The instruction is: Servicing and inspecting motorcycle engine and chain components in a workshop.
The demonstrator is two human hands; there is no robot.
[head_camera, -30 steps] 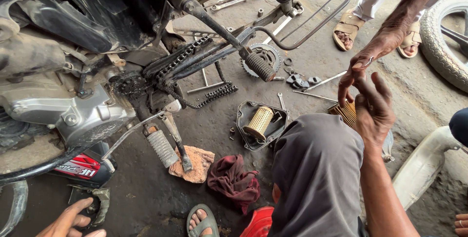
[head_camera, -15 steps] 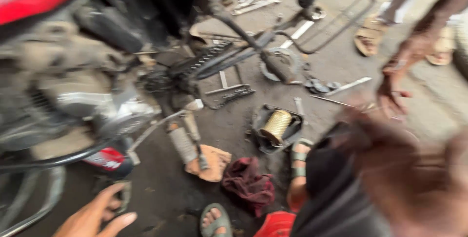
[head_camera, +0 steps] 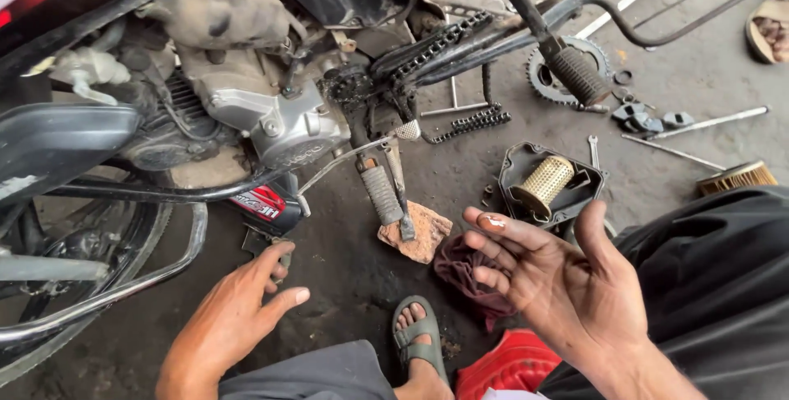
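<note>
We see the left hand [head_camera: 238,318] low over the oily floor [head_camera: 345,260], fingers loosely spread, holding nothing, fingertips touching or just beside a small dark metal part [head_camera: 267,244] under the motorcycle's red side panel [head_camera: 263,203]; we cannot tell if it grips that part. The right hand [head_camera: 559,285] is raised palm-up, fingers open and slightly curled, empty, greasy. Just behind it lies a dark red rag [head_camera: 468,272], and beyond that a black tray [head_camera: 522,161] holding a brass-coloured mesh filter [head_camera: 544,184]. The footpeg [head_camera: 382,194] stands on a brick piece [head_camera: 423,231]. A loose chain [head_camera: 477,120] and a sprocket [head_camera: 546,79] lie further back near the swingarm. The engine [head_camera: 271,112] sits above left. A sandalled foot [head_camera: 415,334] is between both hands.
</note>
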